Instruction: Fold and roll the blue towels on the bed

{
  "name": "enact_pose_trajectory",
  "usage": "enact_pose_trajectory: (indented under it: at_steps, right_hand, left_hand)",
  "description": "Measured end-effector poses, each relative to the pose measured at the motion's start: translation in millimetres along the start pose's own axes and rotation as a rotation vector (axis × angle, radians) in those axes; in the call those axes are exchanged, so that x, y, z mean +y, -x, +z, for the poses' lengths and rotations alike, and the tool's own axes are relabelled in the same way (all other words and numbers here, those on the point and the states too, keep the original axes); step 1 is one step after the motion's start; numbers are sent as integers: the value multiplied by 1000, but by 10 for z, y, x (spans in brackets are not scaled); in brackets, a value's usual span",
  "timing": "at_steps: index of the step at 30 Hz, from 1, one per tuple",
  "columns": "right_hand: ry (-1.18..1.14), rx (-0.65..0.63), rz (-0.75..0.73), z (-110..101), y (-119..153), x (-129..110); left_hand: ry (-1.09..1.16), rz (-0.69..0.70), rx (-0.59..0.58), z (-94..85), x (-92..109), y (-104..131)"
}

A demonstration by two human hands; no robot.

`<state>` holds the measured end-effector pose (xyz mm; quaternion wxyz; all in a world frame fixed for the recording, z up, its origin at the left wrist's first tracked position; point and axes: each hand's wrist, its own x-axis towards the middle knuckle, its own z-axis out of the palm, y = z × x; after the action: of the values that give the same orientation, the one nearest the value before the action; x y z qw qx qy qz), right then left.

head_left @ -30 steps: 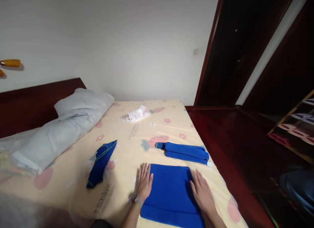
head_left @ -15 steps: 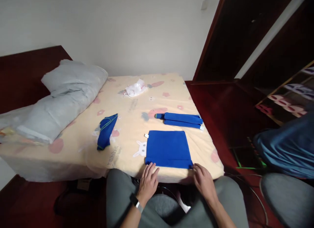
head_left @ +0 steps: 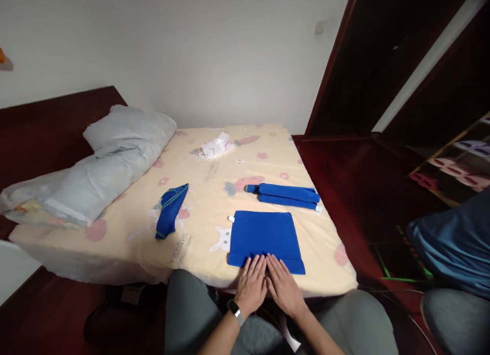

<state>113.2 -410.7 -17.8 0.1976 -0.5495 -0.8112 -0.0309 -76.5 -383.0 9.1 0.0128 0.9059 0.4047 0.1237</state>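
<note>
A blue cloth lies flat near the bed's front edge, with a strip folded over along its near side and a white tag at its upper left. On that near strip my left hand rests with fingers stretched out. Beside it, close to touching, my right hand also lies flat with its fingertips on the cloth. Behind sits a long folded blue cloth with a white tag at its right end. Further left is a small crumpled blue cloth with green edging.
A patterned sheet covers the bed. A grey quilt is heaped at the left, and a white plastic bag lies toward the back. At the right are a person's blue-clothed part and a shoe rack.
Both hands have moved inward from the cloth's near corners to the middle of its near edge. The camera view has shifted slightly, so the scene appears lower.
</note>
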Motion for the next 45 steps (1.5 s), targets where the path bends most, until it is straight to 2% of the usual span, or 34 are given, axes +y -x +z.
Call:
enact_pose_trajectory:
  at_steps: [3, 6, 12, 16, 20, 24, 28, 31, 35, 38, 41, 45]
  right_hand:
    - [-4, 7, 61, 177, -53, -137]
    - [-2, -11, 40, 181, -14, -72]
    - [85, 21, -12, -15, 269, 483]
    - [80, 34, -42, 38, 419, 816]
    - [33, 11, -27, 123, 404, 974]
    - [-40, -32, 72, 87, 339, 968]
    - [-66, 52, 101, 50, 317, 939]
    - [-58, 81, 82, 31, 355, 960]
    - [-48, 28, 48, -74, 496, 935]
    - [-75, 5, 58, -196, 606, 836]
    - [-126, 15, 161, -275, 649, 755]
    - [-260, 19, 292, -278, 670, 750]
  left_hand:
    - [8, -16, -17, 92, 9, -16]
    - [5, -9, -35, 98, -119, 37]
    - [-65, -38, -9, -78, -537, 194]
    - [-106, -64, 27, -139, -730, 269]
    - [-104, -69, 37, -69, -826, 251]
    - [-114, -25, 7, 9, -951, 155]
    - [-143, 88, -44, 7, -1089, 79]
    - [-171, 113, -32, 6, -1131, 89]
    - [-155, 92, -8, 22, -1056, 249]
    - [-94, 87, -16, -33, -947, 423]
    - [19, 23, -31, -152, -888, 518]
    - [295, -124, -24, -274, -904, 515]
